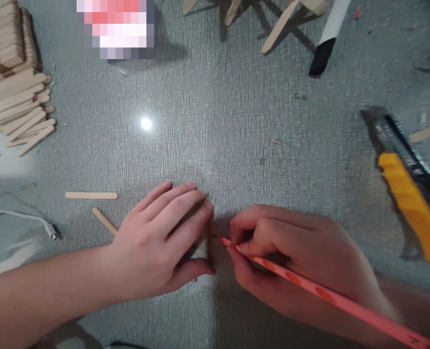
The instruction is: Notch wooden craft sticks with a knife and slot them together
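Note:
My right hand [294,257] is closed around a pink pencil [309,288] with orange spots. Its dark tip is beside a wooden craft stick [209,237] that stands nearly vertical in the picture. My left hand [164,232] steadies this stick, with the thumb at its lower end and the index finger near its upper end. Part of the stick is hidden under the fingers. Left of that hand, one craft stick [91,195] lies flat, and another stick [104,221] runs partly under the hand.
Craft sticks [25,106] are heaped at the left, below a banded bundle [4,39]. A white cable [25,214] lies at the left edge. A yellow box cutter [411,203] is at the right. A white-and-black pen-like object [329,41] and more sticks [280,26] are at the top.

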`<action>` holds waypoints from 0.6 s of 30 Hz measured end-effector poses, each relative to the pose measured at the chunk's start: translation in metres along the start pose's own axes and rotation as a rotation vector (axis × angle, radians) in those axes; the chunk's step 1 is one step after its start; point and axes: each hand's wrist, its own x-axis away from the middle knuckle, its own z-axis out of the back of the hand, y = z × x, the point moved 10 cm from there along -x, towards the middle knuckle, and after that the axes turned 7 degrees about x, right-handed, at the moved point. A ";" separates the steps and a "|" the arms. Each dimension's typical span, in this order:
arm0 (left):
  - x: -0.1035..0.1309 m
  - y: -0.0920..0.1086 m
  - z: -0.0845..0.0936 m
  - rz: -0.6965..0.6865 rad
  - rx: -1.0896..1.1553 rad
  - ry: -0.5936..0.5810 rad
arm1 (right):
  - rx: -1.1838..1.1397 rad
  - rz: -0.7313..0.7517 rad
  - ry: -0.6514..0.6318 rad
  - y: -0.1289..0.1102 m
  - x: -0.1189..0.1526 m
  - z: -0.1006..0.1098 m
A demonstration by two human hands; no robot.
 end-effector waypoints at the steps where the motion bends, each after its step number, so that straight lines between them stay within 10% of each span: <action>1: 0.000 0.000 0.000 0.001 0.000 0.001 | 0.001 0.001 0.001 0.000 0.000 0.000; 18: 0.000 0.002 0.000 -0.009 -0.002 0.007 | 0.000 -0.010 -0.012 0.001 0.000 0.000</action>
